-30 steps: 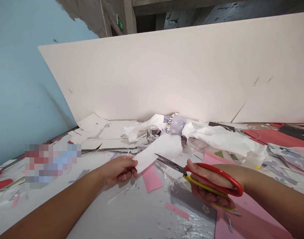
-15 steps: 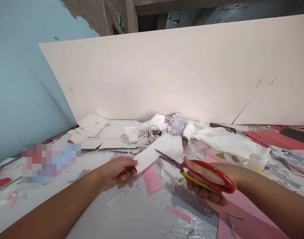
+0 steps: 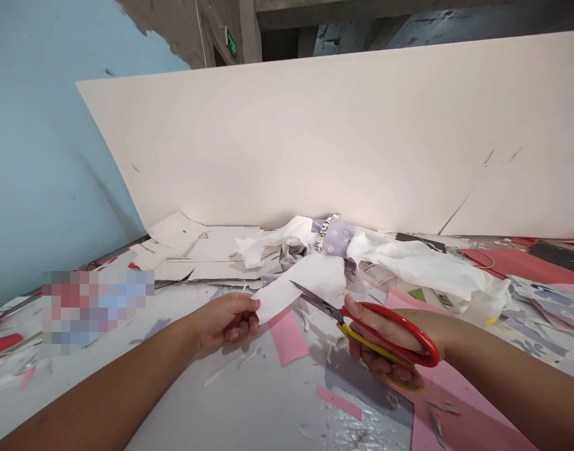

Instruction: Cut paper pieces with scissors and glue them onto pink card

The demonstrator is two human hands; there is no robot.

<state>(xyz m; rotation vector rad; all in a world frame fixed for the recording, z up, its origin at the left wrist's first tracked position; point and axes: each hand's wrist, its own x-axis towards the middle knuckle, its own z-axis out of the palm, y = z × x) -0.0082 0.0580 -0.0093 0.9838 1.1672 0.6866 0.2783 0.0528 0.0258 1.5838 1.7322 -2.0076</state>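
1. Foreground: the tabletop (image 3: 197,401), bearing a narrow pink strip (image 3: 339,402), a flower-marked lilac sheet (image 3: 362,379) and, at right, a large pink sheet (image 3: 465,401).
2. Right hand (image 3: 383,327), above the large pink sheet, curled around the handles of the scissors (image 3: 336,312), thumb at the red loop and fingers at the yellow one. The blades lie close together and point leftward, towards the other hand.
3. Left hand (image 3: 225,319), with thumb and forefinger pinching the near left end of the white sheet (image 3: 310,272).
4. The white sheet extends from the left fingertips obliquely away to the right, between the two hands and beyond them. The blade tips overlap it in view; contact cannot be told.
5. Behind: a flowered lilac roll (image 3: 338,237), with crumpled white material (image 3: 418,263) to its right and flat cardboard pieces (image 3: 221,244) to its left.
6. Background: an upright white board (image 3: 315,144) beside a blue wall (image 3: 28,156).
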